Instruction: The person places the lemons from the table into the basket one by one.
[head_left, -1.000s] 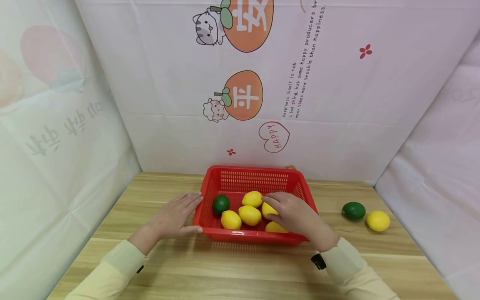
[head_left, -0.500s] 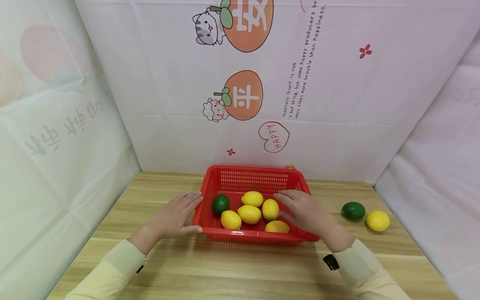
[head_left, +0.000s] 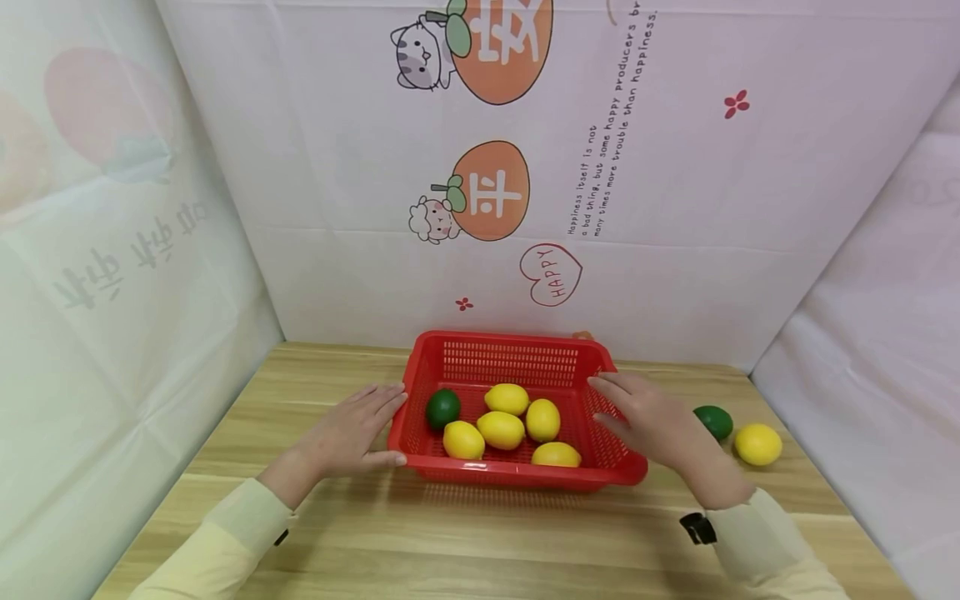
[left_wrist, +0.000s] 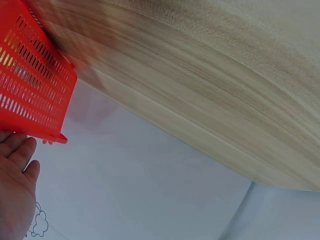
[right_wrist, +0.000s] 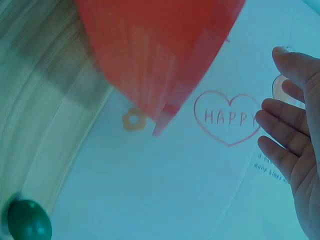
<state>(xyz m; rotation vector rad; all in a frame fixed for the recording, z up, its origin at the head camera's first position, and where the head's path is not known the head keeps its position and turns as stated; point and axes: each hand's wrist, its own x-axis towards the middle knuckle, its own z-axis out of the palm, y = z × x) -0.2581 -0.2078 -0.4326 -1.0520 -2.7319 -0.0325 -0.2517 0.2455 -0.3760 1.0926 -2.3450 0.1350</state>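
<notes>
A red plastic basket [head_left: 517,475] stands on the wooden table. Inside lie several yellow lemons [head_left: 501,430] and one dark green oval fruit [head_left: 443,409] at the left. My left hand [head_left: 348,435] rests its extended fingertips on the basket's left rim, thumb near the front corner. In the left wrist view, the fingers [left_wrist: 22,152] sit at the rim below the slotted wall. My right hand [head_left: 652,421] is over the basket's right rim, fingers loosely extended and holding nothing. The right wrist view shows this hand [right_wrist: 295,135] with spread fingers beside the basket's wall [right_wrist: 160,50].
Right of the basket, a second dark green fruit [head_left: 714,422], partly hidden by my right hand, lies beside a lemon [head_left: 758,445] on the table [head_left: 480,550]. A white printed cloth [head_left: 660,308] rises close behind the basket, with more cloth on both sides.
My right hand has moved right, from over the lemons in the basket to its right rim, uncovering the lemons on that side. The left hand has stayed at the left rim.
</notes>
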